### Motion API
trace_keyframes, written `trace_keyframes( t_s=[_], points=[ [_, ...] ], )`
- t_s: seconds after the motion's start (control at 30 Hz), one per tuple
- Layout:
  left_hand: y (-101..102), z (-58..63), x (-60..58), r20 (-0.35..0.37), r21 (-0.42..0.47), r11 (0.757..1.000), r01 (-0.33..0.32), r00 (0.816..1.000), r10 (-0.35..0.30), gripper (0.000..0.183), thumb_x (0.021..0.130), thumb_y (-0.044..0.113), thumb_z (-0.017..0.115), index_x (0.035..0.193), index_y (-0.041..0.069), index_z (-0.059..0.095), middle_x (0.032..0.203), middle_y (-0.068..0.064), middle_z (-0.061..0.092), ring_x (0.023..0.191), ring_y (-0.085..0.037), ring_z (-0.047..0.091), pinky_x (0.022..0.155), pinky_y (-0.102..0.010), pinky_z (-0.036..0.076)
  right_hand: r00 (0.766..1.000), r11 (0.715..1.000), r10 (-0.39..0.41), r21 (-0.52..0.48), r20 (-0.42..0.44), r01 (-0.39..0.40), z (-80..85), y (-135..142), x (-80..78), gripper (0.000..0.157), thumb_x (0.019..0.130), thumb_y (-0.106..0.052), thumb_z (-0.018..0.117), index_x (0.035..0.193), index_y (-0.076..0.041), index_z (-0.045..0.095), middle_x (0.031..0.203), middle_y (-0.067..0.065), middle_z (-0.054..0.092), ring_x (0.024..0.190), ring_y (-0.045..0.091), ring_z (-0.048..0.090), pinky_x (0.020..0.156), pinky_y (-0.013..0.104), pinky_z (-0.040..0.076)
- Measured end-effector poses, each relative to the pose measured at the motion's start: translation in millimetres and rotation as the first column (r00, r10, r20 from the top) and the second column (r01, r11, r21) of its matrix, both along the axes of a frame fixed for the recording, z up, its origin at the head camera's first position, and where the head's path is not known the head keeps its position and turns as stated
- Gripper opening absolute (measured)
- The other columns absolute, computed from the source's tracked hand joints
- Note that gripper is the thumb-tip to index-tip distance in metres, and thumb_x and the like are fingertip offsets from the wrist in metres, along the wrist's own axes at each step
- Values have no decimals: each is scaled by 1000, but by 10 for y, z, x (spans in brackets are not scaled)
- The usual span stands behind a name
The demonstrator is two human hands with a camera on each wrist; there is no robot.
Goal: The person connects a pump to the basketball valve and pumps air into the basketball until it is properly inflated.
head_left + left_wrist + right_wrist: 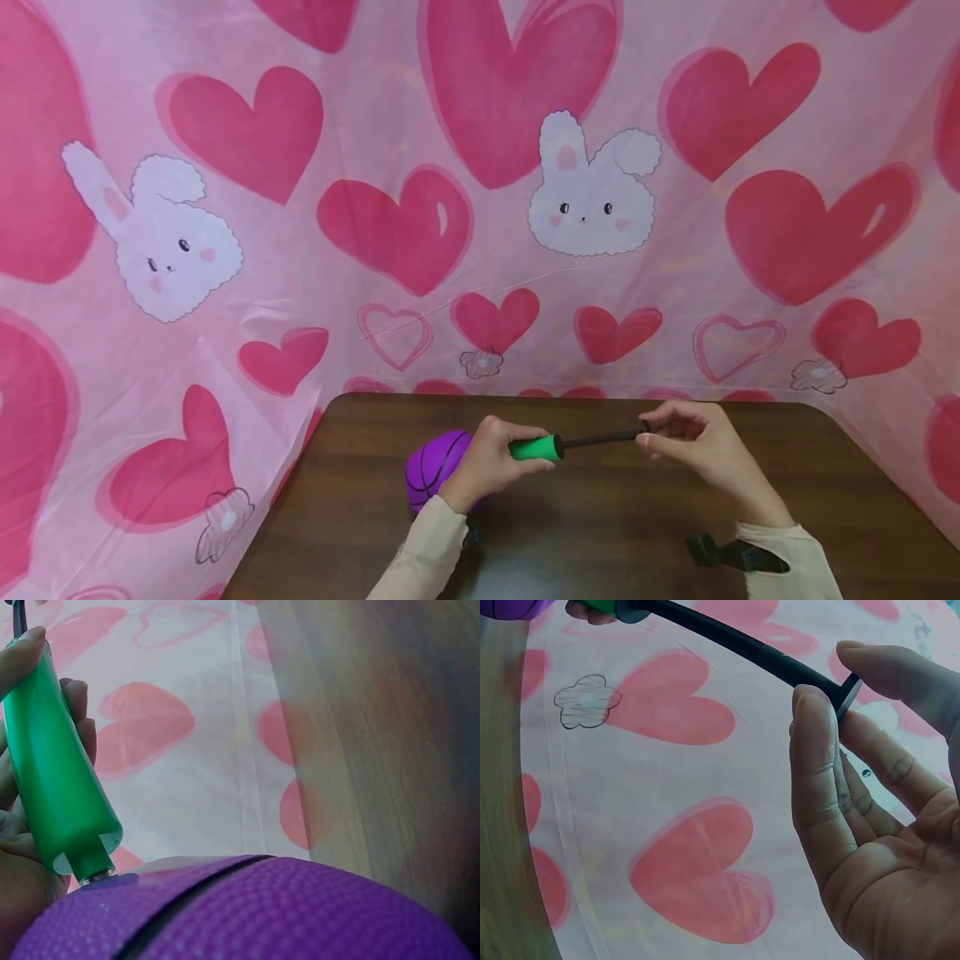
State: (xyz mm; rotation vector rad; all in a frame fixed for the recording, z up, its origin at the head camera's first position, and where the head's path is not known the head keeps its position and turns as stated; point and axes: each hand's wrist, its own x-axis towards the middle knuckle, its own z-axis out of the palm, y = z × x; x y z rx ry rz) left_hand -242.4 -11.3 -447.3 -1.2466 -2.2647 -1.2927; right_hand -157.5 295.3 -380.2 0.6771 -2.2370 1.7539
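My left hand grips the green barrel of a small hand pump, its fingers and thumb wrapped around it. From the barrel a long black plunger rod stretches out to the right. My right hand pinches the flat black handle at the rod's end between thumb and fingers. Behind the left hand and wrist sits a purple ball with black seams, partly hidden by them. In the left wrist view, the pump's narrow metal-tipped end is right at the ball's surface.
Both hands are above a dark brown wooden table with rounded far corners. A pink cloth printed with hearts and rabbits hangs behind and beside it. A black device is at the right sleeve.
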Motion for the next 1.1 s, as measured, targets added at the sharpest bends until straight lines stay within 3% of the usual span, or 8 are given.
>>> trace_keyframes(
  t_s=[0.33,0.67,0.9,1.0,1.1],
  points=[
    [-10,2,31,53,-6,1000,0,999,0,35,80,22,92,111,9,82,99,-4,82,75,1,64,72,-13,55,1000,999,24,-24,-18,-25,-10,-5,0,39,87,18,69,102,-16,78,80,-9,79,66,6,73,61,28,61],
    [20,24,40,8,15,1000,3,1000,-3,33,80,21,92,110,9,82,97,-4,82,76,1,66,71,-13,54,999,999,-31,-20,12,32,-2,-76,-10,34,87,15,71,98,-17,79,83,-10,79,68,8,74,62,29,62],
    [25,24,44,1,3,1000,-13,1000,13,33,80,23,92,110,10,82,97,-3,82,75,2,65,70,-11,53,998,1000,-9,-18,69,10,-91,-224,-85,31,87,12,74,96,-18,79,87,-12,79,72,6,76,63,34,64],
    [28,34,47,1,-3,1000,-16,1000,16,33,80,23,92,110,10,83,97,-3,82,76,2,67,71,-11,54,996,1000,-7,-22,85,9,-140,-315,-113,25,88,10,75,96,-13,79,87,-12,79,72,6,77,64,34,64],
    [32,43,57,7,-2,1000,-14,1000,14,34,80,22,92,110,9,82,97,-4,82,77,0,69,73,-12,55,995,1000,-19,-11,94,20,-197,-421,-143,12,88,7,76,97,-1,77,86,-11,79,71,8,77,65,35,64]
  ],
)
